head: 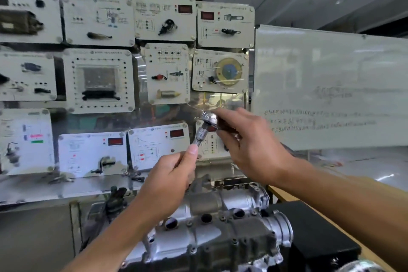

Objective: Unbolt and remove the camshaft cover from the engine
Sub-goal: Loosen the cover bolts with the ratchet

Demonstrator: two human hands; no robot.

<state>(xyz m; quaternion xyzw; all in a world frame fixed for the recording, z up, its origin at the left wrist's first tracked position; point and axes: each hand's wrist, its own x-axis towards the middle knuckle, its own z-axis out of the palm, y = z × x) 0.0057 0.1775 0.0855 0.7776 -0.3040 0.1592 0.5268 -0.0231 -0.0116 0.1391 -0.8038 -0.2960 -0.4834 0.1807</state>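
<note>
Your left hand (170, 181) pinches lower end of socket (199, 136); your right hand (249, 141) grips ratchet (212, 118) at head, both raised well above engine (242, 243).

Camshaft cover (205, 204) sits on engine top, tool not yet on it.

Risk: socket half-seated on drive may drop onto cover or into open wells (206, 218); seating blurred, cannot tell.

Cover long axis runs from engine's near-left end to far-right end, top face up.
</note>
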